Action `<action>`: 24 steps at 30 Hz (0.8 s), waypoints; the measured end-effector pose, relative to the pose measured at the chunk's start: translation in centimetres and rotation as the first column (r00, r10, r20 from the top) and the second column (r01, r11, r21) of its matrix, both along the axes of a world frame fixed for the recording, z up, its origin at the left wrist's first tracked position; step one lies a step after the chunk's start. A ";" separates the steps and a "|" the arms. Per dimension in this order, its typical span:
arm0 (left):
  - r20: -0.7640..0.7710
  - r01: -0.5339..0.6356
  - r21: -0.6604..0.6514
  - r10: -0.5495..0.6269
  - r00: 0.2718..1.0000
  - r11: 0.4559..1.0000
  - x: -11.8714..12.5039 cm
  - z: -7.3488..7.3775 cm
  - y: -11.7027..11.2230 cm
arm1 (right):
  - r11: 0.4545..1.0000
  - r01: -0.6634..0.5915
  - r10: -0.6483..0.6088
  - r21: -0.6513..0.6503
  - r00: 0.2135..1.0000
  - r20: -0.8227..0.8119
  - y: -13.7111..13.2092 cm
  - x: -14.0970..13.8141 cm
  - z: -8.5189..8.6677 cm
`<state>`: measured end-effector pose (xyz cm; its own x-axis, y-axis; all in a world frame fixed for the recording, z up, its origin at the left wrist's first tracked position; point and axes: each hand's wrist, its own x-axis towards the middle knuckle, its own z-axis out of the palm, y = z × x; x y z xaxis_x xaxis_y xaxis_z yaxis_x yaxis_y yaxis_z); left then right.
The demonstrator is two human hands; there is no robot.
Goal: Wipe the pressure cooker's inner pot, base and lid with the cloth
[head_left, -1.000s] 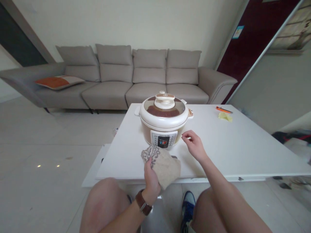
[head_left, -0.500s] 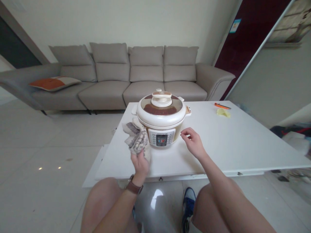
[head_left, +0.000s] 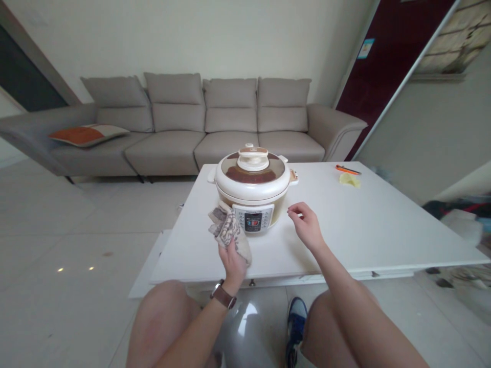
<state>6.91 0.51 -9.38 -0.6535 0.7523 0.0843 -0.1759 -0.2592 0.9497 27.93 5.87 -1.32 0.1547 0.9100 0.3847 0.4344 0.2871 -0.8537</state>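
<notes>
A white electric pressure cooker (head_left: 251, 191) stands on the table, its lid in place and its control panel facing me. My left hand (head_left: 232, 263) grips a folded, grey-and-white patterned cloth (head_left: 228, 230) in front of the cooker's left side. The cloth overlaps the panel's left edge in view; whether it touches the cooker I cannot tell. To the right of the cooker, my right hand (head_left: 305, 225) hovers over the table with thumb and fingers pinched together. Anything between those fingertips is too small to make out.
The white table (head_left: 368, 225) has drawer knobs along its front edge. An orange utility knife (head_left: 348, 169) and a crumpled yellow piece (head_left: 349, 180) lie at its back right. Behind it stands a grey sofa (head_left: 226, 115) with an orange-and-white cushion (head_left: 86, 134).
My left hand has moved right and slightly down with the cloth, uncovering more of the cooker's left side. My right hand is nearly still, pinched as before. The view has shifted slightly.
</notes>
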 end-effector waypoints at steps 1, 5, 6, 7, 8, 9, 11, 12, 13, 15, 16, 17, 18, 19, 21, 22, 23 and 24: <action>-0.007 -0.019 0.007 0.019 1.000 1.000 -0.1 0.0 0.0 | 1.000 0.001 -0.001 -0.003 1.000 -0.003 0.0 0.1 0.0; -0.071 0.111 0.064 -0.106 0.992 0.992 -0.2 -0.1 -0.3 | 1.000 -0.002 0.002 0.001 1.000 -0.008 -0.2 0.1 0.0; -0.093 0.197 0.071 -0.190 0.977 0.978 -0.1 -0.1 -0.3 | 1.000 -0.005 0.005 0.004 1.000 -0.009 -0.2 0.1 0.0; -0.122 0.288 0.075 -0.278 0.953 0.955 0.0 -0.1 -0.4 | 1.000 -0.004 0.005 0.007 1.000 -0.011 -0.2 0.1 0.0; -0.160 0.370 0.077 -0.355 0.921 0.926 0.1 -0.1 -0.4 | 1.000 -0.002 0.002 0.009 1.000 -0.015 -0.2 0.2 0.1; -0.204 0.439 0.074 -0.418 0.885 0.895 0.2 0.0 -0.3 | 1.000 0.004 -0.004 0.010 1.000 -0.021 -0.1 0.2 0.1; -0.290 0.557 0.045 -0.523 0.801 0.829 0.5 0.2 -0.2 | 1.000 0.022 -0.021 0.013 0.999 -0.029 0.0 0.4 0.2; -0.324 0.610 0.018 -0.573 0.753 0.792 0.6 0.3 -0.1 | 0.999 0.031 -0.031 0.016 0.999 -0.033 0.1 0.5 0.2; -0.348 0.655 -0.010 -0.617 0.706 0.756 0.8 0.4 0.0 | 0.999 0.041 -0.040 0.020 0.999 -0.036 0.2 0.7 0.2; -0.394 0.710 -0.050 -0.667 0.632 0.702 0.9 0.4 0.1 | 0.998 0.060 -0.059 0.021 0.997 -0.046 0.4 1.0 0.2; -0.422 0.720 -0.056 -0.670 0.611 0.691 1.0 0.4 0.2 | 0.998 0.068 -0.067 0.017 0.996 -0.053 0.5 1.1 0.1; -0.448 0.722 -0.053 -0.663 0.600 0.690 1.1 0.3 0.3 | 0.997 0.074 -0.073 0.011 0.996 -0.060 0.6 1.3 0.1; -0.464 0.720 -0.046 -0.653 0.599 0.692 1.1 0.1 0.3 | 0.997 0.078 -0.077 0.005 0.995 -0.065 0.6 1.4 0.0; -0.460 0.711 -0.033 -0.642 0.613 0.702 1.1 0.0 0.3 | 0.997 0.081 -0.081 -0.001 0.994 -0.069 0.6 1.5 0.0; -0.392 0.670 0.004 -0.615 0.684 0.742 1.0 -0.5 0.2 | 0.996 0.084 -0.085 -0.008 0.994 -0.075 0.6 1.6 -0.1; -0.337 0.631 0.025 -0.588 0.735 0.775 1.0 -0.7 0.1 | 0.996 0.084 -0.085 -0.011 0.993 -0.077 0.6 1.7 -0.2; -0.274 0.581 0.039 -0.550 0.789 0.813 1.0 -0.9 -0.1 | 0.996 0.084 -0.085 -0.012 0.993 -0.077 0.5 1.7 -0.2; -0.207 0.521 0.045 -0.503 0.839 0.852 0.9 -1.0 -0.2 | 0.996 0.084 -0.084 -0.012 0.993 -0.077 0.5 1.8 -0.2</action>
